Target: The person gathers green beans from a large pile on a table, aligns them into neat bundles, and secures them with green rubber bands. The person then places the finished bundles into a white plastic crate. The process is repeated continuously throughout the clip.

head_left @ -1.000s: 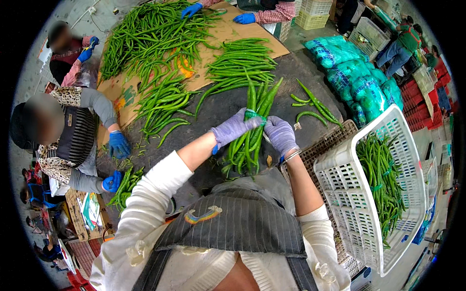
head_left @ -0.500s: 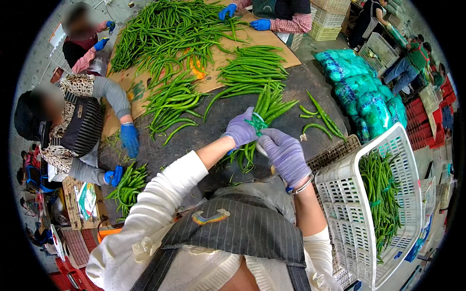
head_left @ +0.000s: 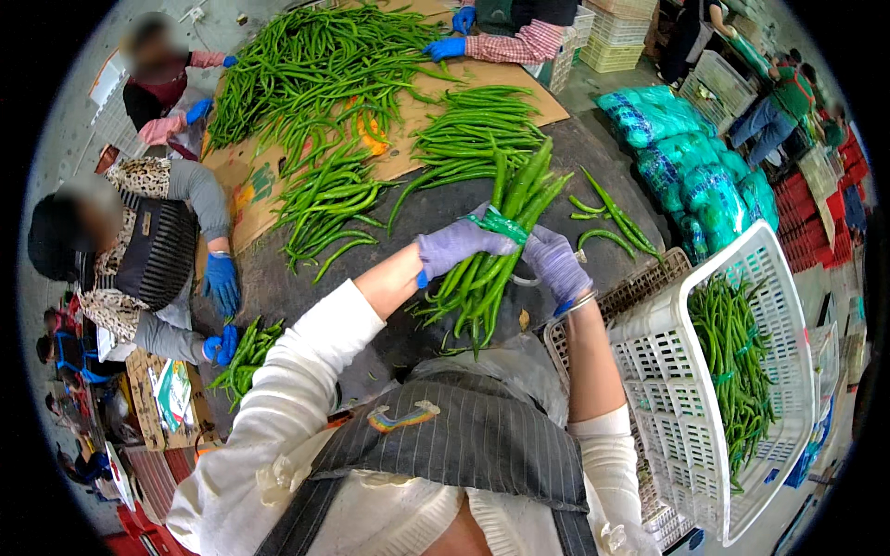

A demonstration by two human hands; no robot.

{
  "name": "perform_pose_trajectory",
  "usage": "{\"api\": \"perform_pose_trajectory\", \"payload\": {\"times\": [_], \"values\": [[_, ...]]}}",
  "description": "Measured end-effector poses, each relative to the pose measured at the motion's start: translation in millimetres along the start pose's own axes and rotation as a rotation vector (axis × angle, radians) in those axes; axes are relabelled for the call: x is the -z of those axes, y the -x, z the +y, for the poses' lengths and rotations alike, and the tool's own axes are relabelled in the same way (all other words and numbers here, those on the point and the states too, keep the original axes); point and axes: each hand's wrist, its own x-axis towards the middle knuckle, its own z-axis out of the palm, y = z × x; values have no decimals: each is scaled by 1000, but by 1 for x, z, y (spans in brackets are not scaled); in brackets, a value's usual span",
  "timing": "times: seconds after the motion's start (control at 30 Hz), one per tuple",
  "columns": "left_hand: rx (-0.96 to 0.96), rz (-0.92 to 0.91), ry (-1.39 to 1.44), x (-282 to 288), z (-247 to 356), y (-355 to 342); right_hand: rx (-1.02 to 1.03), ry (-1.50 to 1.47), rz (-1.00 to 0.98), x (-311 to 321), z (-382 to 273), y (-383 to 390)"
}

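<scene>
Between my hands, above the dark tabletop, a bundle of long green chili peppers (head_left: 491,283) stands tilted, tips pointing both up and down. A green tie (head_left: 502,225) wraps round its middle. My left hand (head_left: 461,248), in a purple knit glove, is closed on the bundle from the left, at the tie. From the right, my right hand (head_left: 556,269), in a matching glove, grips the bundle's side; its fingertips are partly hidden behind the peppers. A few loose chili peppers (head_left: 619,221) lie to the right of the bundle.
Piles of chili peppers (head_left: 315,65) cover cardboard at the far side. A white crate (head_left: 663,371) with tied bundles stands at my right, near teal bags (head_left: 663,153). Co-workers with blue gloves (head_left: 222,283) work at the left and far edges.
The bundle has turned and come up toward me, showing more of its length. My right hand has moved from the front of the tie to the bundle's right side.
</scene>
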Motion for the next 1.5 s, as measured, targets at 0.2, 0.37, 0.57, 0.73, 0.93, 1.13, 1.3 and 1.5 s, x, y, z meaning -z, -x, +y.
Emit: {"api": "perform_pose_trajectory", "payload": {"times": [0.2,0.37,0.57,0.73,0.93,1.13,1.3,1.5], "values": [[141,223,-459,11,9,1,-267,-353,121,-4,-5,5],[-47,-202,440,21,-6,18,-269,-289,313,-8,-5,2],[-178,273,-319,-25,-14,14,-1,111,328,-23,30,-5],[-231,296,-432,-18,-16,4,139,626,145,-16,-7,24],[-2,-5,20,-14,12,8,17,191,90,10,-18,33],[-151,85,-142,-10,-7,-1,-20,244,6,-3,-34,16],[15,140,-24,3,-6,2,31,480,127,3,-12,10],[-54,156,-255,-29,0,7,114,830,79,-3,-37,20]]}}
